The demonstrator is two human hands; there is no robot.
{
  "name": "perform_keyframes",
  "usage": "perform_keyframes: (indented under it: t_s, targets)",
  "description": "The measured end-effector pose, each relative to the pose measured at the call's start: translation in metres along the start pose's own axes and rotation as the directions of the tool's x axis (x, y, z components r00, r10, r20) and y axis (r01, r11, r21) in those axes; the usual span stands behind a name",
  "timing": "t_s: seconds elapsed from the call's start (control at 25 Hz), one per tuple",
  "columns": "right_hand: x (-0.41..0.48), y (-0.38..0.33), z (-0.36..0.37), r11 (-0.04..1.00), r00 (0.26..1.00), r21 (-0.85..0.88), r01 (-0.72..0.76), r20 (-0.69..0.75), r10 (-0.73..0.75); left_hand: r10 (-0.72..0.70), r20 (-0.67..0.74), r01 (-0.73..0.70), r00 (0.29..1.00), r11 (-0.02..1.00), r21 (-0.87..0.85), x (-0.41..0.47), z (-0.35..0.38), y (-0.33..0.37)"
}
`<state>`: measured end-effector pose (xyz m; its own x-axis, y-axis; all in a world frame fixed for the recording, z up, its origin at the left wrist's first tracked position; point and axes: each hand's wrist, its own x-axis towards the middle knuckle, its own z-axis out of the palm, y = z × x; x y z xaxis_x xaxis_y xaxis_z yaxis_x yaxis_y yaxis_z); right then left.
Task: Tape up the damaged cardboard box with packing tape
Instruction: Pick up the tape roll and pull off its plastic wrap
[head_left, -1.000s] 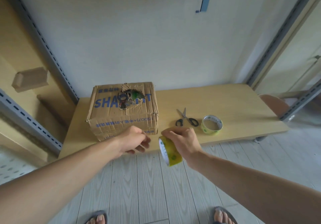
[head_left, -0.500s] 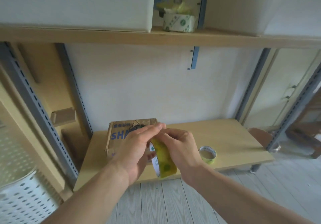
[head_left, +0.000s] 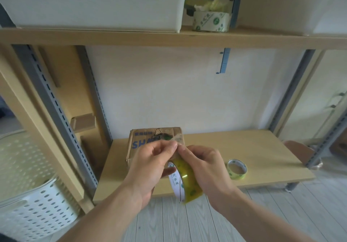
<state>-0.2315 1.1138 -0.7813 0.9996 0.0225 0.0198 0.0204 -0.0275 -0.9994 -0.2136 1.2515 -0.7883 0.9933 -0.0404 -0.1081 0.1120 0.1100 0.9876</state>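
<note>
Cardboard box (head_left: 139, 138) sits torn on the surface (head_left: 253, 148); right hand (head_left: 204, 164) grips the tape roll (head_left: 187, 183), left hand (head_left: 150, 164) with fingers (head_left: 170, 145) pinching its loose end.

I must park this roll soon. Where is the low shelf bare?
Bare shelf runs from the spare roll to its right end and back to the wall. The cardboard box fills the left end; the left hand and right hand hide the middle.

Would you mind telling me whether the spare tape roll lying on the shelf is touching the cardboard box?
Apart. The head view shows bare shelf wood between the spare tape roll and the cardboard box.
</note>
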Motion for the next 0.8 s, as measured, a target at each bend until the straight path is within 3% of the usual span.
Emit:
perform_keyframes:
  t_s: [0.16, 0.36, 0.52, 0.68, 0.8]
  targets:
    - [0.006, 0.006, -0.002, 0.999, 0.999, -0.037, 0.009, 0.052, -0.007, 0.083, -0.043, -0.078, 0.996, 0.992, 0.099, 0.005, 0.006, 0.001]
    - [0.016, 0.010, -0.011, 0.996, 1.000, -0.088, 0.016, 0.002, -0.016, 0.131, -0.011, -0.125, 0.991, 0.966, 0.228, 0.014, 0.010, 0.003]
    - [0.018, 0.016, -0.018, 0.991, 0.999, -0.132, 0.032, 0.019, -0.029, 0.139, -0.030, -0.130, 0.990, 0.968, 0.217, 0.020, 0.016, 0.001]
    - [0.013, 0.015, -0.020, 0.997, 0.993, 0.063, -0.034, 0.114, 0.027, 0.193, -0.069, -0.178, 0.979, 0.967, 0.183, 0.022, 0.023, 0.001]
    - [0.011, 0.017, -0.018, 1.000, 0.995, 0.002, 0.027, 0.092, -0.027, 0.214, -0.099, -0.193, 0.972, 0.962, 0.194, 0.023, 0.026, -0.001]
